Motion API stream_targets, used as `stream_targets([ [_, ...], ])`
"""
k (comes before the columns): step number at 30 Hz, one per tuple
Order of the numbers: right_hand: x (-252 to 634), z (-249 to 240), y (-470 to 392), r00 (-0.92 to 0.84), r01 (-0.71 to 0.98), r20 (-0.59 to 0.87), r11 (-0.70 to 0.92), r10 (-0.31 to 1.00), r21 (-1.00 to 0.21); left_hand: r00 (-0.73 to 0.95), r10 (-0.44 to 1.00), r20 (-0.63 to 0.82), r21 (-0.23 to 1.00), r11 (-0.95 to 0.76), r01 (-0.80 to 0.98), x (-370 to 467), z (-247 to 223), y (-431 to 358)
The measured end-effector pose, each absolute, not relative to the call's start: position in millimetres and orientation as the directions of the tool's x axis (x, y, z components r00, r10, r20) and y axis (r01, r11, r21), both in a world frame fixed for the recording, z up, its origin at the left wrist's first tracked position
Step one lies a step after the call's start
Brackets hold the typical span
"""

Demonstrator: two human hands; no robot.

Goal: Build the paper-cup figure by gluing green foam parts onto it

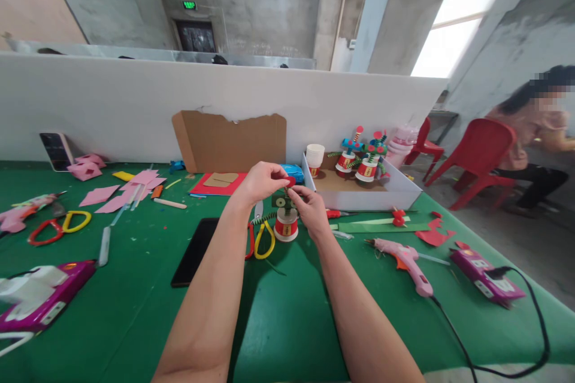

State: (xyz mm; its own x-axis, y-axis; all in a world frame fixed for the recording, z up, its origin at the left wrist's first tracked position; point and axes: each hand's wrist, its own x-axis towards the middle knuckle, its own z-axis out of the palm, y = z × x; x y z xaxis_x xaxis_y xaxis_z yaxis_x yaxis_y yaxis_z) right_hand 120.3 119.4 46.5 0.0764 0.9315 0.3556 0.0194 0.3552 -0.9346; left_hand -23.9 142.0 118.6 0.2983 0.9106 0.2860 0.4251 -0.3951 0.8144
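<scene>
As I look along the green table (135, 305) from its left end, a pink glue gun (15, 220) and a purple power strip (74, 290) lie nearest that edge, with red-and-yellow scissors (63, 227) near them. Behind, a phone (52, 151) leans on the white partition (121, 108), and pink paper sheets (117, 202) overlap just to its right. Next comes a dark tablet (192, 256), lying flat and partly hidden by the person's left forearm, with a piece of brown cardboard (233, 143) standing behind it. At the middle, the left hand (266, 184) pinches a small red piece (291, 181) above a paper-cup figure (286, 228), which stands upright on the table beside another pair of scissors (257, 244). The right hand (309, 208) has its fingers bent in close by the red piece; I cannot tell what they grip. Farther right, a white box (363, 200) holds similar figures (369, 166) and a stack of cups (315, 154). In front of it lie a green strip (381, 228), another pink glue gun and red paper scraps (433, 236), then a second purple power strip (485, 278); beyond the table, someone sits on a red chair (481, 146)
</scene>
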Motion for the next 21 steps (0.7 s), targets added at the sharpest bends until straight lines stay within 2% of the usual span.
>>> stream_targets([
  [21,120.7,46.7,119.0,0.076,0.044,0.362,0.360,0.929,-0.932,0.305,0.909,0.285,0.821,-0.395,0.411,-24.5,117.7,143.2],
])
